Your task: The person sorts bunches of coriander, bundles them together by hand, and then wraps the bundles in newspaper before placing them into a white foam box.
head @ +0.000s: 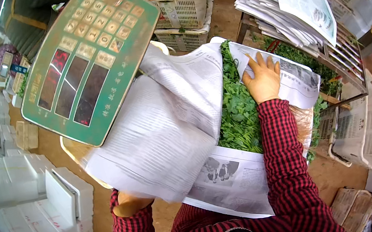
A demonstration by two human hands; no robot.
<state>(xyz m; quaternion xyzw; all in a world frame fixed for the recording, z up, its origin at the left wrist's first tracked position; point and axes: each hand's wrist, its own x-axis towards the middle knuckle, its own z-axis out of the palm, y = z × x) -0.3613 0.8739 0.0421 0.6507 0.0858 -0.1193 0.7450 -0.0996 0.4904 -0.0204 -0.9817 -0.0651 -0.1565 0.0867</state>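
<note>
Leafy green herbs (238, 107), likely coriander, lie in a newspaper-lined container in front of me. My right hand (262, 75), in a tan glove, presses with spread fingers on a newspaper flap (298, 79) at the herbs' right side. A large newspaper sheet (159, 131) is lifted over the left part, its lower edge blurred. My left hand (134, 201) is at that sheet's lower left edge; its fingers are hidden beneath the paper. Another printed sheet (229, 178) hangs over the near side, towards my lap.
A green electronic scale panel (92, 61) with lit red digits rises at the upper left. Stacked plastic crates (179, 10) stand behind. On a metal rack (344, 71) at right rests a newspaper pile (274, 5). White foam boxes (32, 211) fill the left; a crate (357, 127) tilts at right.
</note>
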